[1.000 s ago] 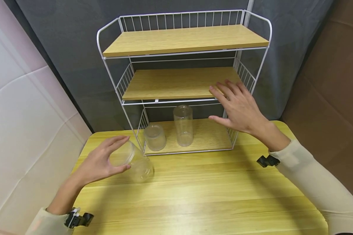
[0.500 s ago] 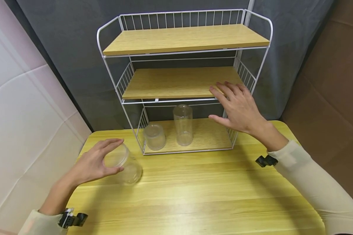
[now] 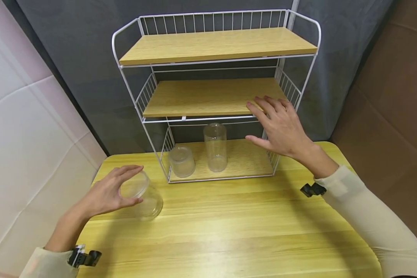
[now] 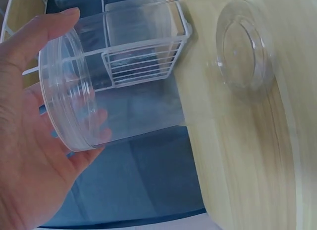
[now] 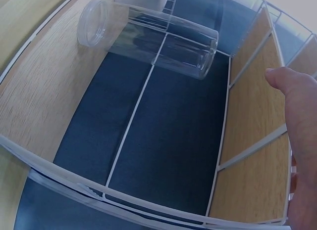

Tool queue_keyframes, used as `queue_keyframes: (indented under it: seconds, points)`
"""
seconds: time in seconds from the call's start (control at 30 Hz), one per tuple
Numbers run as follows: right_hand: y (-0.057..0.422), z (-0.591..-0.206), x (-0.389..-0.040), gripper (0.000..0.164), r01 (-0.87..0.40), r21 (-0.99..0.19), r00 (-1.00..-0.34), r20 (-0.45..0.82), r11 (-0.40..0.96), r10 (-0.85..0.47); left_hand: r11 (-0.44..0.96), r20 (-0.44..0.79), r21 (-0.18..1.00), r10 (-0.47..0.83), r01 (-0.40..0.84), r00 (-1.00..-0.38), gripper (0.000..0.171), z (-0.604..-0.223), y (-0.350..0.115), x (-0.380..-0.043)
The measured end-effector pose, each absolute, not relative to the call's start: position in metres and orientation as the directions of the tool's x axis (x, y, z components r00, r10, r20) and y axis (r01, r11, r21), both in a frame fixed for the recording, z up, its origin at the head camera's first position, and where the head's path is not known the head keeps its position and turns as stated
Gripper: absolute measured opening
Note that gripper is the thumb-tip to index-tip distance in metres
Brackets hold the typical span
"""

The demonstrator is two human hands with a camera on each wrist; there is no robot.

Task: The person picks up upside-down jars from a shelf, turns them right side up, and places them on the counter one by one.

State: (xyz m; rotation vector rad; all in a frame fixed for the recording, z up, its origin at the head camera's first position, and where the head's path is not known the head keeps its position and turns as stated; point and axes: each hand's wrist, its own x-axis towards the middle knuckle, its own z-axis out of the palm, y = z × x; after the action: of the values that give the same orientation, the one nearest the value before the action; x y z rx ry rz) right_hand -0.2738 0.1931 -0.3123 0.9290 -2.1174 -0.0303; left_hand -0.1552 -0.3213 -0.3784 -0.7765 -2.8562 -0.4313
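My left hand (image 3: 104,195) holds a wide clear plastic jar (image 3: 148,202) round its top end, thumb on one side and fingers on the other, as the left wrist view also shows at the jar's ridged rim (image 4: 74,91). The jar is tilted low over the left part of the table, left of the rack. My right hand (image 3: 279,125) is at the front right edge of the middle shelf (image 3: 212,96), its fingers spread and slightly bent over the board, thumb pointing left below them. It holds no jar.
A white wire rack with three wooden shelves stands at the back of the table (image 3: 212,231). On its bottom shelf (image 3: 250,158) are a short clear jar (image 3: 182,162) at the left and a tall clear jar (image 3: 215,148) beside it. The top shelf (image 3: 219,44) overhangs behind.
My left hand has moved left with the jar, away from the rack's lower left corner. The right hand stays at the middle shelf. The view has shifted very slightly.
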Motion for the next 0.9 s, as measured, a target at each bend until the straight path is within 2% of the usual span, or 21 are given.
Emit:
queue_keyframes:
  seconds: [0.23,0.53,0.9]
  points:
    - [0.194,-0.311,-0.274,0.090,-0.605,0.311,-0.405,0.672,0.733,-0.620,0.799,0.265,0.210,0.508,0.563,-0.820,0.092,-0.379,-0.323,-0.160]
    - [0.193,-0.312,-0.273,0.094,-0.603,0.305,-0.407,0.677,0.737,-0.613,0.785,0.356,0.157,0.521,0.599,-0.776,0.099,-0.372,-0.307,-0.160]
    - [0.193,-0.314,-0.273,0.095,-0.603,0.297,-0.422,0.669,0.741,-0.612,0.761,0.422,0.305,0.431,0.572,-0.798,0.096,-0.361,-0.262,-0.165]
